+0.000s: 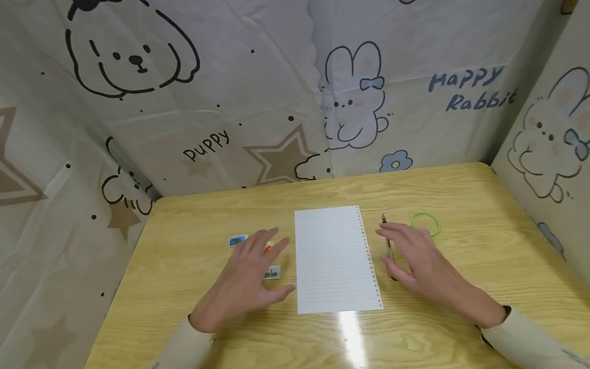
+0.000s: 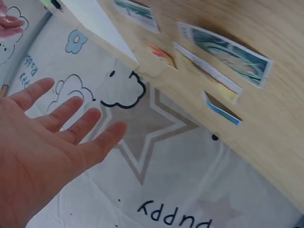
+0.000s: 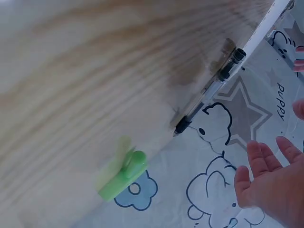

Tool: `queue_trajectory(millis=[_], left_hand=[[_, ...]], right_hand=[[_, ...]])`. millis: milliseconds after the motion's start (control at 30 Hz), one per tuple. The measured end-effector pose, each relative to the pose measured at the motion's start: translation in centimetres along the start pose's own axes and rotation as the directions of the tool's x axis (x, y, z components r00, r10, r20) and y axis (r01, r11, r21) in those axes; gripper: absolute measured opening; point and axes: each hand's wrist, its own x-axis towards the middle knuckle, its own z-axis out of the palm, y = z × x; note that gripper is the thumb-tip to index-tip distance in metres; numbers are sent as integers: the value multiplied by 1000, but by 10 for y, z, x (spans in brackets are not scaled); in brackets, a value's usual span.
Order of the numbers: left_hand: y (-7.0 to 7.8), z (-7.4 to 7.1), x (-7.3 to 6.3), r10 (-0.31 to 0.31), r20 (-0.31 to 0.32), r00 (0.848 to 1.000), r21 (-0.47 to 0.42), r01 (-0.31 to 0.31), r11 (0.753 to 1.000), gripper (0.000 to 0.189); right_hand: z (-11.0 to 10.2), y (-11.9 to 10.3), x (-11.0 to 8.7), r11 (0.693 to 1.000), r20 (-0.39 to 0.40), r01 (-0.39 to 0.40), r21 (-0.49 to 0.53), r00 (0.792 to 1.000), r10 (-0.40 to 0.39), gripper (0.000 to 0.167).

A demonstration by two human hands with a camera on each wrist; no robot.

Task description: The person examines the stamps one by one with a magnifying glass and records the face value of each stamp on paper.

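A lined sheet of paper (image 1: 336,261) with punched holes along its right edge lies flat between the two hands. My left hand (image 1: 251,274) hovers left of it, fingers spread and holding nothing. Below and around that hand lie several small stamps: a blue one (image 1: 237,241), a red one (image 1: 269,248) and a greenish one (image 1: 273,272); the left wrist view shows a larger green stamp (image 2: 228,53). My right hand (image 1: 417,256), fingers apart, is over a clear pen with black ends (image 3: 209,92) and hides part of it. Beyond that hand lies a green ring (image 3: 123,175).
The wood-grain table (image 1: 193,287) has rounded far corners. A pale cloth printed with cartoon animals (image 1: 258,77) hangs behind it and along both sides. A bright light reflection (image 1: 352,338) shows on the tabletop in front of the paper.
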Motion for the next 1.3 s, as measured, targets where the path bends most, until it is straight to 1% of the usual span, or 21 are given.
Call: queue_trajectory(millis=[100, 200, 333, 433, 500, 600, 667, 767, 900, 1067, 1300], left_hand=[[-5, -2, -3, -2, -10, 1000, -16, 2, 1000, 84], [-10, -3, -6, 8, -38, 999, -29, -9, 1000, 76], [-14, -2, -9, 37, -80, 996, -47, -41, 998, 62], [-16, 0, -12, 52, -91, 994, -54, -58, 997, 53], [-17, 1, -15, 50, -82, 995, -56, -54, 997, 49], [-19, 2, -19, 31, -50, 998, -64, -34, 997, 44], [-21, 3, -21, 16, -28, 999, -75, -18, 997, 43], [-24, 4, -23, -10, -9, 1000, -95, 9, 995, 41], [-27, 5, -24, -22, 3, 1000, -104, 22, 994, 35], [-30, 8, -25, -27, 6, 1000, -93, 27, 995, 28], [-31, 12, -27, -47, 15, 999, -103, 48, 994, 35]], right_hand=[[-3, 1, -5, 999, -5, -49, -5, 999, 49, 57], [-6, 1, -9, 994, -6, -111, -6, 994, 111, 60], [-10, 1, -14, 979, 2, -202, 18, 979, 202, 58], [-12, 3, -17, 969, 2, -245, 30, 969, 245, 55], [-13, 4, -18, 965, 1, -260, 42, 966, 260, 52], [-16, 7, -20, 956, 4, -288, 60, 958, 288, 48], [-19, 9, -21, 944, 6, -319, 82, 948, 319, 46], [-24, 14, -22, 915, 15, -388, 114, 921, 389, 45], [-30, 19, -27, 876, 25, -459, 151, 887, 461, 43], [-32, 26, -31, 845, 57, -510, 162, 860, 508, 47], [-35, 36, -31, 824, 75, -537, 181, 843, 533, 45]])
